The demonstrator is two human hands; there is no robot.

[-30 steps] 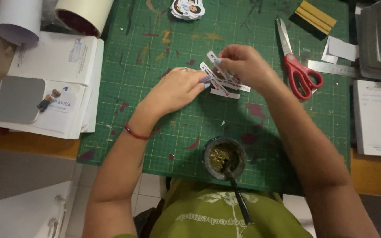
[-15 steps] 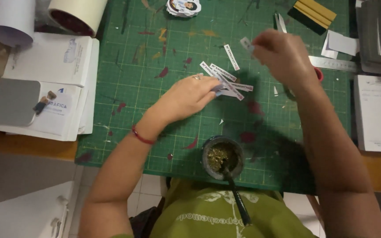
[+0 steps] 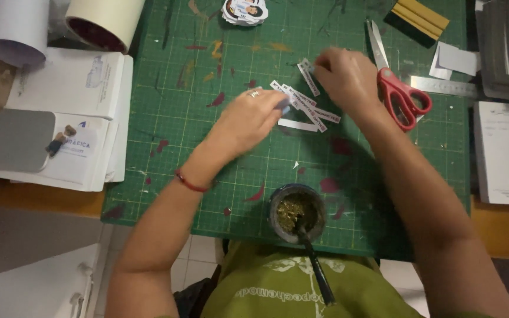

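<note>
Person observed from above. Both forearms are bare; no sleeves reach the visible arms. The left hand [image 3: 248, 121] carries a silver-coloured ring on one finger, at 12 o'clock from the knuckles. A thin red cord bracelet [image 3: 190, 182] circles the left wrist. The right hand [image 3: 346, 76] shows no ring or band on the surfaces in view. An olive-green fabric top with a pale printed pattern [image 3: 301, 288] covers the torso at 6 o'clock of the frame.
</note>
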